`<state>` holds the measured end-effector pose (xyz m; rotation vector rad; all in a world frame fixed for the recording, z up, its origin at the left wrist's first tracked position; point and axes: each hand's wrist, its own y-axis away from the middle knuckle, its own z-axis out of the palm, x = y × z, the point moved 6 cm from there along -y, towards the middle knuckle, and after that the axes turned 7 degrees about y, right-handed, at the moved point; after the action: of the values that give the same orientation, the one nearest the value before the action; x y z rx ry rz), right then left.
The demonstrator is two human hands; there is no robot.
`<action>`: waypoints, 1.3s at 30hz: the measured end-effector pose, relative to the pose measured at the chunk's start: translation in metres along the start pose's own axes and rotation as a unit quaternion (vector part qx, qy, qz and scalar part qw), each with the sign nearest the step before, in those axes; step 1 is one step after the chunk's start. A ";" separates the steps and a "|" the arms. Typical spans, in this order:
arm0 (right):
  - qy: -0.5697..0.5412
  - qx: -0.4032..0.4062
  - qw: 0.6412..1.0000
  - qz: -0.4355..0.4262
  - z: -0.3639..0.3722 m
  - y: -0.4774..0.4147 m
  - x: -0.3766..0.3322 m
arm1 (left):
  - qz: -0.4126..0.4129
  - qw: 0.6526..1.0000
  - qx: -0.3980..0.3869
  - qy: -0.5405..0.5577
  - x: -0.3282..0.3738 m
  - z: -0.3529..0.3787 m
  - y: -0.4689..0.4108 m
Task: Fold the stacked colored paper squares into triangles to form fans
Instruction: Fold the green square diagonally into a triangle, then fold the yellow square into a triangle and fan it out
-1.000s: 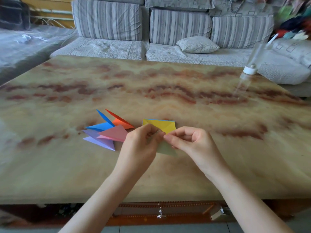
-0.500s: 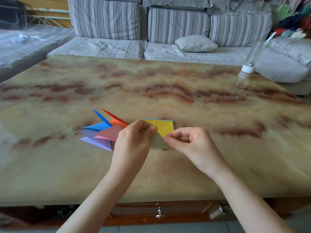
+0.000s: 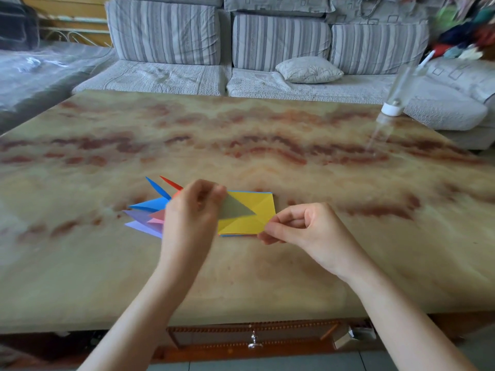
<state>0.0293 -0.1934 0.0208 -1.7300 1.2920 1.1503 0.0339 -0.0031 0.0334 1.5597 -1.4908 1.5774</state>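
Left hand [image 3: 192,207], raised, pinches a grey-green triangle [image 3: 235,210] over the yellow stack [image 3: 265,210]; right hand [image 3: 308,231], fingers curled, seemingly pinches the stack's near-right corner.

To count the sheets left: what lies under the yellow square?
A blue sheet shows only as thin edges under the yellow square, along its far and near sides. Anything lower is covered.
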 end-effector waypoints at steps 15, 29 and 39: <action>-0.033 0.027 0.999 0.010 0.008 -0.008 -0.003 | -0.088 0.979 -0.132 0.128 -0.003 0.025 0.020; -0.043 0.065 0.997 0.018 0.012 -0.011 0.007 | -0.069 0.980 -0.166 0.080 -0.017 0.018 0.006; 0.367 0.044 0.924 -0.100 0.015 -0.020 0.019 | -0.051 0.973 -0.085 -0.208 -0.029 -0.034 -0.005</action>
<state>0.0469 -0.1815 -0.0019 -2.2601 1.4955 0.3001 0.0317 0.0385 0.0169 1.9086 -1.6748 1.0740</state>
